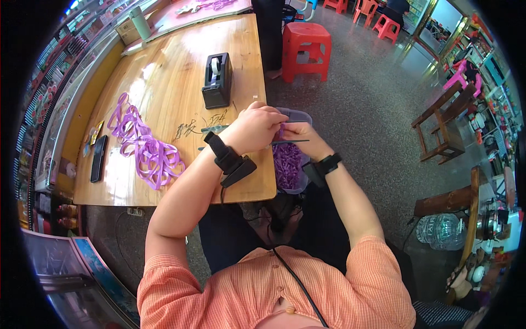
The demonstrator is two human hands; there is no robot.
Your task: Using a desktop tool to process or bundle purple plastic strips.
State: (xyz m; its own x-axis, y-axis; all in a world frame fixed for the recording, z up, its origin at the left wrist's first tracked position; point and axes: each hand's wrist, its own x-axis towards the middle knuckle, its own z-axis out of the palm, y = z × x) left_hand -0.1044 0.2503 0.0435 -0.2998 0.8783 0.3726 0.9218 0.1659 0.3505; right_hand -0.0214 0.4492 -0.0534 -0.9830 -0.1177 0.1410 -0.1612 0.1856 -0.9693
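My left hand (258, 127) and my right hand (308, 141) meet just past the table's right edge. Both are closed, fingertips pinched together around a short piece of purple ribbon (282, 130). Thin dark green rods (291, 142) stick out on either side of my left hand; how they join beneath it is hidden. Below my hands sits a clear plastic tub (302, 116) holding many small purple ribbon pieces (288, 164). A loose tangle of long purple ribbon (143, 149) lies on the wooden table (164, 60), left of my left forearm.
A black tape dispenser (217, 82) stands beyond my left hand. A dark phone (98, 159) lies near the table's left edge. Farther off are a green bottle (140, 23), a red stool (307, 49), a wooden chair (446, 123) and a large water bottle (440, 231).
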